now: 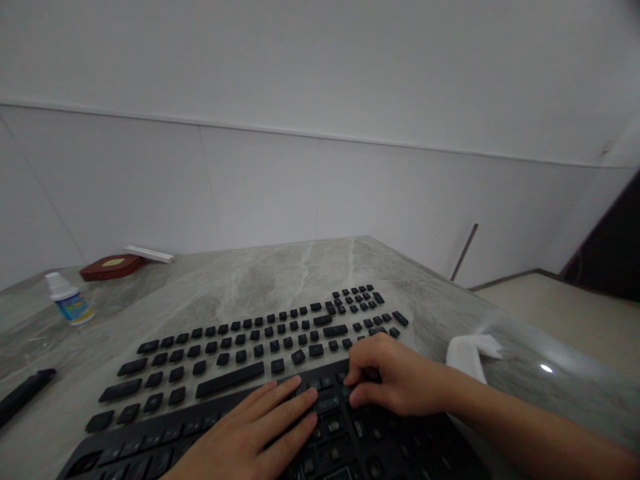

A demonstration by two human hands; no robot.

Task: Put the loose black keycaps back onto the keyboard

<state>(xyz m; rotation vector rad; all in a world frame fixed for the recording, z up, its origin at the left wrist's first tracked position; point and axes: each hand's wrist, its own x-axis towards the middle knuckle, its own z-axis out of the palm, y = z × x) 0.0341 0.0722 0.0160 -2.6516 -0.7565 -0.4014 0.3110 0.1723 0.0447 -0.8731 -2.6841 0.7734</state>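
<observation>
A black keyboard [145,427] lies on the marbled tabletop at the bottom of the view, with bare key sockets showing on its right part and keycaps still in its far row. My left hand [255,427] rests flat on it, fingers stretched out and slightly spread. My right hand [387,373] is curled at the far edge, thumb and forefinger bent in a pinch by a key [344,378]; whatever sits between the fingertips is hidden. Just beyond the keyboard, loose black keycaps lie in rows, among them a long space bar [231,381].
White tissue [467,357] lies right of my right forearm. At left are a white spray bottle with a blue label [73,303] and a black-handled object [25,397]. A reddish-brown box [113,267] and a white strip [150,254] sit by the wall.
</observation>
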